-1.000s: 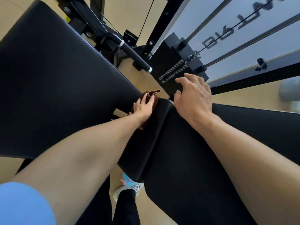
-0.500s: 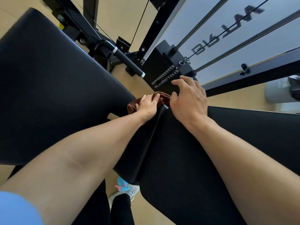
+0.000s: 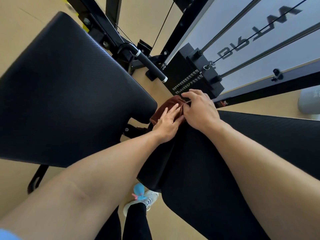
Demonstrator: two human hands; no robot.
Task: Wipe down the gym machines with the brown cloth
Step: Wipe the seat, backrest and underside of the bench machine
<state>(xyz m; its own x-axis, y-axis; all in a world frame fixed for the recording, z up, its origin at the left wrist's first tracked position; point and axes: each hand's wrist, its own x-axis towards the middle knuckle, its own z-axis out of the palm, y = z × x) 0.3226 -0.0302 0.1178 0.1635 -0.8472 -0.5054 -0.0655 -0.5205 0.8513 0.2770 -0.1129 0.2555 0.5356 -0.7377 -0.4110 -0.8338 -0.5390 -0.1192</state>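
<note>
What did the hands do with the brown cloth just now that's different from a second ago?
The right hand, which lay flat on the black pad away from the cloth, slid over and now pinches the edge of the brown cloth. The left hand moved the cloth from the pad's side up onto its far corner and lies flat on it. The pads and weight stack stayed put.

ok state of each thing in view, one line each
cloth: bunched on the pad's far end, under both hands
left hand: flat, pressing the cloth
right hand: pinching the cloth's edge
pad: bare, being wiped
handle: unheld
</note>
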